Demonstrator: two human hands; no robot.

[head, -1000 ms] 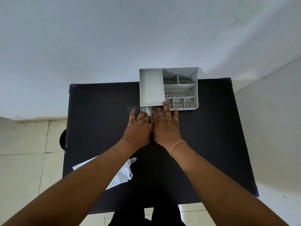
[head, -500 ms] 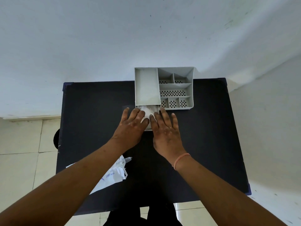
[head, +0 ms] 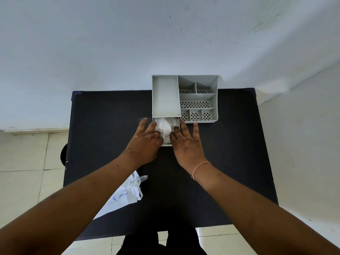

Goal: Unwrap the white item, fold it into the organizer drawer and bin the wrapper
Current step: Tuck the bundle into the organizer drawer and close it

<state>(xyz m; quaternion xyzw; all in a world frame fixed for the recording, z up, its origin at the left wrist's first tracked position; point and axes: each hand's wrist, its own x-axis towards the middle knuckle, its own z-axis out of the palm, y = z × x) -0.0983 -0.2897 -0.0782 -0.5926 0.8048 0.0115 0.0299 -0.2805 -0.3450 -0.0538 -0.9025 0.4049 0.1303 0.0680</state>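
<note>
A grey organizer [head: 165, 96] stands at the far edge of the black table [head: 106, 116]. Its small drawer [head: 177, 120] is pulled out toward me from under the left compartment. The crumpled white item [head: 165, 127] lies inside the drawer. My left hand [head: 145, 142] grips the drawer's left side and front, fingers curled on the rim. My right hand [head: 185, 142] holds the right side, fingers spread, thumb against the white item. The torn white wrapper [head: 125, 196] with blue print lies on the table, partly hidden beneath my left forearm.
The organizer's right half has several perforated compartments [head: 195, 103], all without contents. A dark round object [head: 63, 155] shows on the tiled floor past the table's left edge. A white wall rises behind the table.
The drawer has slid out toward me between both hands, exposing the white item inside. My hands have moved apart to the drawer's sides.
</note>
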